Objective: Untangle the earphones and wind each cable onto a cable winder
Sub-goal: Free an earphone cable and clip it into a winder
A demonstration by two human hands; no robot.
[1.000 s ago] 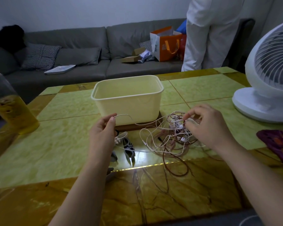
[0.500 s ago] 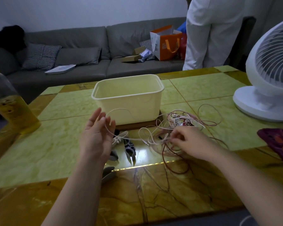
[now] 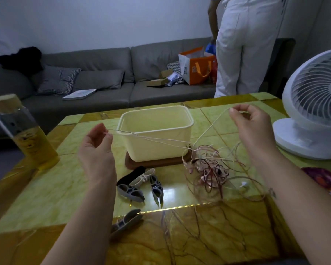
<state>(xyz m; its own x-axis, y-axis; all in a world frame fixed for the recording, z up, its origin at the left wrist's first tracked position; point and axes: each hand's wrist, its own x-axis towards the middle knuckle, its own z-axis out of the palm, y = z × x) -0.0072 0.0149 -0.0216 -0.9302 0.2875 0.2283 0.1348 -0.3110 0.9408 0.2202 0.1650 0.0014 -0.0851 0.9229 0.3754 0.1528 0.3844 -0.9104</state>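
both hands raised over bench (image 3: 46,188). left hand (image 3: 96,150) fingers pinch a white cable (image 3: 153,140); right hand (image 3: 250,127) fingers pinch a white strand (image 3: 212,127) too. both strands run down into the earphone tangle (image 3: 208,167), lying on bench just right of cream tub (image 3: 157,150). cable winders (image 3: 139,185) lie loose in front of tub.

On the tabletop (image 3: 46,188) before you, the tub (image 3: 161,152) sits on a board (image 3: 157,164) at the middle. The tangle of earphones (image 3: 208,167) lies just right of the board's front corner. The cable winders (image 3: 139,184) lie in front of the board, with one more nearer you. Your left hand (image 3: 96,150) is raised left of the tub and your right hand (image 3: 250,127) right of it. A cable (image 3: 161,139) runs from each down to the tangle, the left stretch crossing the tub's front. A bottle (image 3: 25,134) stands far left, a fan (image 3: 313,104) far right. Behind the tabletop runs a sofa (image 3: 103,60) with a bag (image 3: 197,66) on it, and a person (image 3: 243,44) stands before it
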